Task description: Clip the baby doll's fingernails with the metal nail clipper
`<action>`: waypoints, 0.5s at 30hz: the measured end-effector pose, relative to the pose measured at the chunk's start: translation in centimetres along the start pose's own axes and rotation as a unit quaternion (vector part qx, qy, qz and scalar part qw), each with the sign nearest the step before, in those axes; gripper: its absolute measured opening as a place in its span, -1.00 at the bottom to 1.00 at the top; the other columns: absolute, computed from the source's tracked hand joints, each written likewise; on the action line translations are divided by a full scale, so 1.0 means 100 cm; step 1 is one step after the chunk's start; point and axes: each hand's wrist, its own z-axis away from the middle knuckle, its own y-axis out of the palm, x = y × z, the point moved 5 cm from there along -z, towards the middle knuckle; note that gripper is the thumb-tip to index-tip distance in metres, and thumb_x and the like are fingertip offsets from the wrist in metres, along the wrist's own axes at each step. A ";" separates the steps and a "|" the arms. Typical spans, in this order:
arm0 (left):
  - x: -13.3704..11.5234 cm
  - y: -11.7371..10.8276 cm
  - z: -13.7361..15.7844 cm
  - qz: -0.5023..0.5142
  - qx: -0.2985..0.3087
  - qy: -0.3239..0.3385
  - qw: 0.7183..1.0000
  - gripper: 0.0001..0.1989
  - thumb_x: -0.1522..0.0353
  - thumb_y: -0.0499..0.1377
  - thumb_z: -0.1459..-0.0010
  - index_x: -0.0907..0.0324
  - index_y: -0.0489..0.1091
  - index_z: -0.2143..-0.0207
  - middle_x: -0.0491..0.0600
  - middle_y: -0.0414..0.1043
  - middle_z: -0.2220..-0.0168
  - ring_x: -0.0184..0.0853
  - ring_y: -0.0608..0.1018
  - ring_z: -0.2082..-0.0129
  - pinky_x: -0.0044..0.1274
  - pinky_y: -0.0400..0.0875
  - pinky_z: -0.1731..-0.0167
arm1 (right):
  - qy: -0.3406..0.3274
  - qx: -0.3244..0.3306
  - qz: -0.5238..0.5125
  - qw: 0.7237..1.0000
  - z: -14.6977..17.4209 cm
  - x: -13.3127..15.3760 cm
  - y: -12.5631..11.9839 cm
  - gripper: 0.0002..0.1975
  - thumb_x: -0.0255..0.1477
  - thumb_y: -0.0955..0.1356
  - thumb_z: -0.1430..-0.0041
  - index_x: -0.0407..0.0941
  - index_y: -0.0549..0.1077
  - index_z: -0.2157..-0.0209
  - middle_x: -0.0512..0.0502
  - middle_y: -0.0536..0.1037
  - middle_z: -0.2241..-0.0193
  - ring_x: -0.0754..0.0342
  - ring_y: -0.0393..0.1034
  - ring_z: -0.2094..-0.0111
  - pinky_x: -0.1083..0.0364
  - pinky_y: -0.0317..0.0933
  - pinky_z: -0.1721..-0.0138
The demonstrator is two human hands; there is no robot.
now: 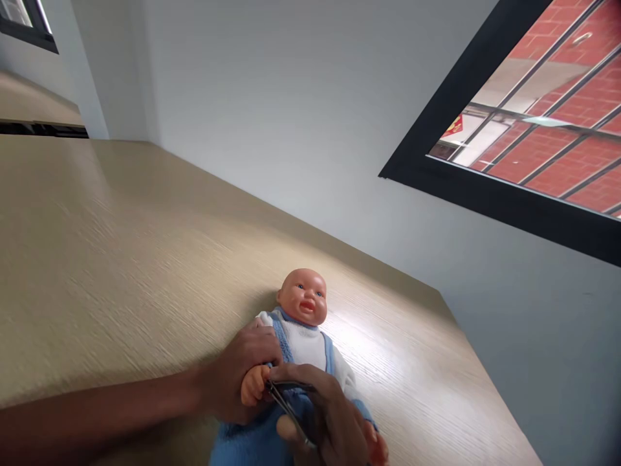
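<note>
Baby doll [305, 323] lies face-up on wooden table [121, 259], frame's 6 o'clock. Left hand [242, 378] clasps its tiny hand; right hand [325, 414] pinches nail clippers [291, 404] there. Doll likely light: soft clothed body, stiff slick limbs; hold at wrist.

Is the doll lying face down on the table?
No, the doll lies on its back on the table, face up, while the left hand holds its small hand.

doll's legs [252, 446] below frame edge
</note>
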 end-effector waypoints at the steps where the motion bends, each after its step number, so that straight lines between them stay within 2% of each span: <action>1: 0.000 0.000 0.000 0.006 -0.001 -0.004 1.000 -0.81 0.35 0.24 0.05 0.19 0.29 0.39 -0.12 0.29 0.43 -0.39 0.32 0.38 -0.39 0.14 0.26 | 0.004 -0.001 0.020 1.000 0.001 0.000 -0.001 -0.67 -0.07 0.27 -0.42 0.01 0.39 0.00 0.07 0.62 0.27 0.23 0.57 0.28 0.30 0.43 0.18; 4: 0.001 0.001 0.000 0.026 -0.016 0.002 1.000 -0.82 0.36 0.24 0.03 0.19 0.27 0.41 -0.11 0.27 0.44 -0.38 0.31 0.38 -0.40 0.12 0.27 | -0.003 0.001 0.053 0.999 0.000 -0.001 -0.002 -0.70 -0.10 0.28 -0.42 0.00 0.43 0.03 0.08 0.62 0.26 0.25 0.57 0.24 0.32 0.40 0.15; 9: -0.004 0.000 -0.002 0.032 -0.036 0.016 0.999 -0.83 0.37 0.20 0.06 0.21 0.23 0.45 -0.11 0.27 0.45 -0.39 0.30 0.40 -0.41 0.11 0.28 | -0.060 0.043 -0.098 0.992 -0.012 0.005 0.003 -0.70 -0.16 0.28 -0.44 -0.03 0.32 -0.06 0.05 0.62 0.27 0.23 0.58 0.28 0.33 0.46 0.15; 12: -0.011 -0.004 -0.006 0.015 -0.025 0.009 1.000 -0.85 0.38 0.18 0.00 0.22 0.23 0.45 -0.12 0.29 0.45 -0.42 0.31 0.41 -0.43 0.12 0.30 | -0.100 0.035 -0.026 0.994 -0.014 0.002 0.002 -0.78 -0.23 0.28 -0.46 -0.03 0.35 -0.02 0.06 0.63 0.25 0.19 0.60 0.28 0.34 0.48 0.19; 15: -0.016 -0.007 -0.009 0.013 -0.028 0.012 0.999 -0.85 0.34 0.18 -0.05 0.22 0.25 0.44 -0.12 0.29 0.46 -0.43 0.30 0.42 -0.43 0.13 0.29 | -0.113 0.011 0.049 0.992 -0.009 0.000 -0.003 -0.81 -0.28 0.33 -0.40 -0.01 0.40 0.01 0.10 0.64 0.23 0.17 0.61 0.26 0.33 0.48 0.17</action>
